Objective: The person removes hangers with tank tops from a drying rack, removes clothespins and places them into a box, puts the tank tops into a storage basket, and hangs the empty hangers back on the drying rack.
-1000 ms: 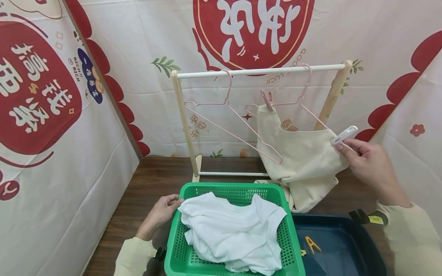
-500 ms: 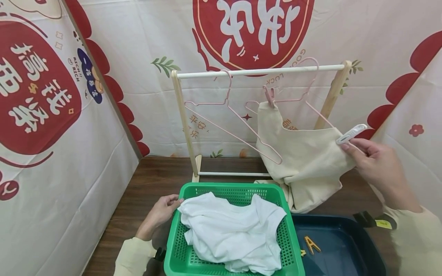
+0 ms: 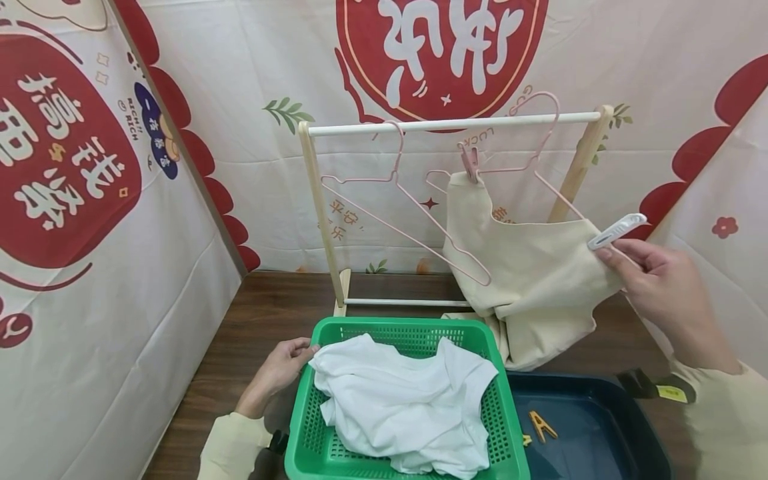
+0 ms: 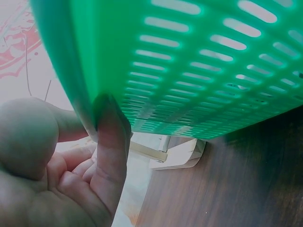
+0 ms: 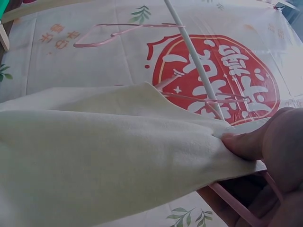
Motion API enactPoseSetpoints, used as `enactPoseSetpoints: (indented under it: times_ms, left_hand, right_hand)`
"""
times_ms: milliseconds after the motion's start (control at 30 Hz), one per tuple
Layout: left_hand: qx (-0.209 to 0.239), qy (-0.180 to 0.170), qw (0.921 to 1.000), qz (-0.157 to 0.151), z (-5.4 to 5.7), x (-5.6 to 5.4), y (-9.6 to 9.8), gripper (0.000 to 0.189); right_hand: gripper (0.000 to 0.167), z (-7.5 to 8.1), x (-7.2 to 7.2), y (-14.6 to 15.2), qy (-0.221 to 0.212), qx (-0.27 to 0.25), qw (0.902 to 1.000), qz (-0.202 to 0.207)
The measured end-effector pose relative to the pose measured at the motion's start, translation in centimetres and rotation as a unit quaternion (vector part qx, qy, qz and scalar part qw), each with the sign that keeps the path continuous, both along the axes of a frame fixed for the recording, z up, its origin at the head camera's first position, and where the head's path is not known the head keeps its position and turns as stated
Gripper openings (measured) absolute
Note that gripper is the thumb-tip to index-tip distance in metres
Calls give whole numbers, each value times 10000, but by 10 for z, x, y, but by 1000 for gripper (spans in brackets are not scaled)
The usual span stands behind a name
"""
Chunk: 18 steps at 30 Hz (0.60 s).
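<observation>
"What is seen at the back?"

"A pale cloth [image 3: 258, 60] is hung there, printed with a red emblem [image 3: 443, 63] and green leaves [image 3: 288, 113]."

"And at the sides?"

"A blue badge [image 3: 157, 132] is printed on the left, a small flower [image 3: 725, 227] on the right."

"Below?"

"On the brown tabletop [image 3: 207, 373] a dark blue tray [image 3: 594, 427] is set, with yellow pegs [image 3: 538, 425] held inside."

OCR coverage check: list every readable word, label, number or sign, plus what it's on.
"RICH!!" / "RICH": left cloth, beside a blue badge.
"LUCK", upside down, faint: back cloth.
Chinese characters on both cloths and the badge: can't read reliably.
Too small: marks on the white clip and yellow wrist tag.
No readable numbers.
</observation>
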<state>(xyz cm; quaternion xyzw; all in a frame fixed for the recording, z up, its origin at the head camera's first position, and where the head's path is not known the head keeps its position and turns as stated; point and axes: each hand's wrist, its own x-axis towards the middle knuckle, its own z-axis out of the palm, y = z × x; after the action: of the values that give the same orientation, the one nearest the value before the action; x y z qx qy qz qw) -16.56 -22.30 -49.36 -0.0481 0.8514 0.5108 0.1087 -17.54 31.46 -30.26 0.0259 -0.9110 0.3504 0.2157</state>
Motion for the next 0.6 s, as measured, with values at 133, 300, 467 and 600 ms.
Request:
enactPoseSetpoints:
  times_ms: [133,300,467,600]
  left_hand:
    - [-38,-13,10000,-4,0,0,0,34]
    - [-30,-53,10000,1,0,0,0,34]
    - [-32,-57,10000,-11,1,0,0,34]
    - [-37,-63,10000,-16,2,0,0,34]
  right_hand:
    - [39,0,2,0,10,54,10000,-32]
    - [40,2,7,1,-70,220,9997,-82]
    - [37,4,13,1,4,142,9999,-26]
    - [42,6,19,3,-245,40,9997,-34]
